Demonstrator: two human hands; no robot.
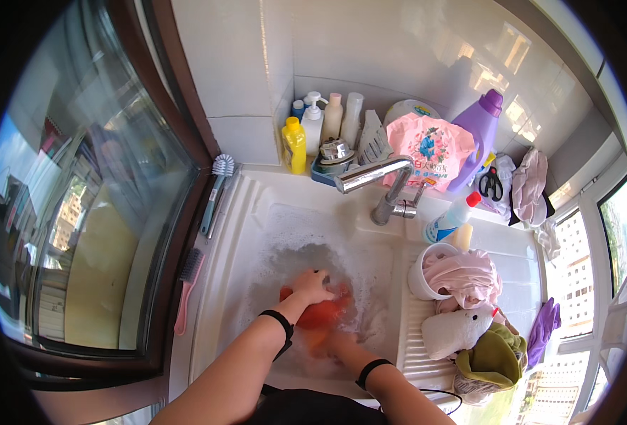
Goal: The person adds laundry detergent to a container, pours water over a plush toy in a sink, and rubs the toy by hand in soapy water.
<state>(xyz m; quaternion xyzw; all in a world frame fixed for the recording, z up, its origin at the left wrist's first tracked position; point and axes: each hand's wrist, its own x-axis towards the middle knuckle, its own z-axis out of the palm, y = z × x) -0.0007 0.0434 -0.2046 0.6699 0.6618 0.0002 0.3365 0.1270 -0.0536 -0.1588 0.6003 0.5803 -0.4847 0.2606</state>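
Observation:
Soapy water fills the basin of a white laundry sink (228, 297). In it lies an orange-red cloth item (321, 314), partly under the surface. My left hand (312, 286) rests on the cloth's upper side, fingers spread and bent; a dark spot shows by the fingertips. My right hand (340, 344) is blurred and partly under water at the cloth's lower edge, so its grip is hidden. Both wrists wear black bands. Above the basin's far side reaches a chrome faucet (374, 175).
A white cup (425, 276) with pink cloth (462, 276), a white plush toy (454, 332) and an olive cloth item (491, 356) crowd the ribbed right side. Bottles, including a yellow one (294, 146), line the back. A pink-handled brush (187, 297) lies left, beside a window frame.

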